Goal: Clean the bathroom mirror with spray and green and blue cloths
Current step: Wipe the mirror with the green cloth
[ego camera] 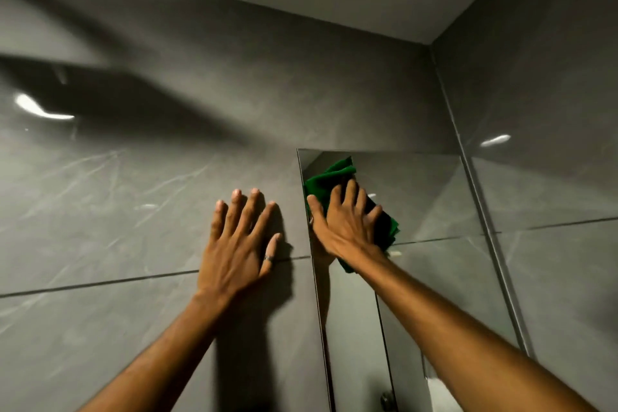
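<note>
While the left hand lies splayed on glossy tile, the flattened right hand presses a crumpled green cloth.

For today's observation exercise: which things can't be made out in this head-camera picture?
- Mirror: lower part cut off by the bottom edge.
- Green cloth: middle hidden under the right hand.
- Spray and blue cloth: out of frame.
- Upper-left wall: motion-blurred.
- Ring on the left hand: too small.

Left hand: flat, fingers spread, arm stretched up.
Right hand: palm pressing forward, fingers splayed, arm extended.
</note>
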Tool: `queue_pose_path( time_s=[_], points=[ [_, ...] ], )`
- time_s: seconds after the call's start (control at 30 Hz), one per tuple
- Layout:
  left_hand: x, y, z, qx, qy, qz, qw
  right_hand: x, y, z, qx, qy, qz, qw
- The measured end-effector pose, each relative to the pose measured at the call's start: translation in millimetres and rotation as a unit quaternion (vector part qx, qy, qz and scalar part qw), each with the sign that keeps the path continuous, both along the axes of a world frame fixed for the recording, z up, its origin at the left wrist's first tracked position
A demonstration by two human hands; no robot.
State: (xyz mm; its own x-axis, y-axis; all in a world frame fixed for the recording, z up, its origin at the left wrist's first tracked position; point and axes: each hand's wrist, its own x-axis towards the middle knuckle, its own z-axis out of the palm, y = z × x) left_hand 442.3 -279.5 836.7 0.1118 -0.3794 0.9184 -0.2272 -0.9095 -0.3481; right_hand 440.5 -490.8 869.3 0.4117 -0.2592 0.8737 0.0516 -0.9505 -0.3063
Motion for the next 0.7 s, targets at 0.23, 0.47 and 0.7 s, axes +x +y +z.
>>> queue_pose_path(
  time_s=[0.23, 0.47, 0.7],
  points=[
    [3, -3, -3, -0.005, -0.003, 0.016, 1.000, 17, -45, -7, -0.143, -0.174, 0.060, 0.973],
    [6, -6, -1, 0.002, -0.031, 0.036, 0.999, 31, -45, -1, -0.249, -0.172, 0.100, 0.948],
    [11, -15, 4, -0.007, -0.021, 0.064, 0.998, 28, -17, 28, -0.349, -0.156, 0.119, 0.917]
  ],
)
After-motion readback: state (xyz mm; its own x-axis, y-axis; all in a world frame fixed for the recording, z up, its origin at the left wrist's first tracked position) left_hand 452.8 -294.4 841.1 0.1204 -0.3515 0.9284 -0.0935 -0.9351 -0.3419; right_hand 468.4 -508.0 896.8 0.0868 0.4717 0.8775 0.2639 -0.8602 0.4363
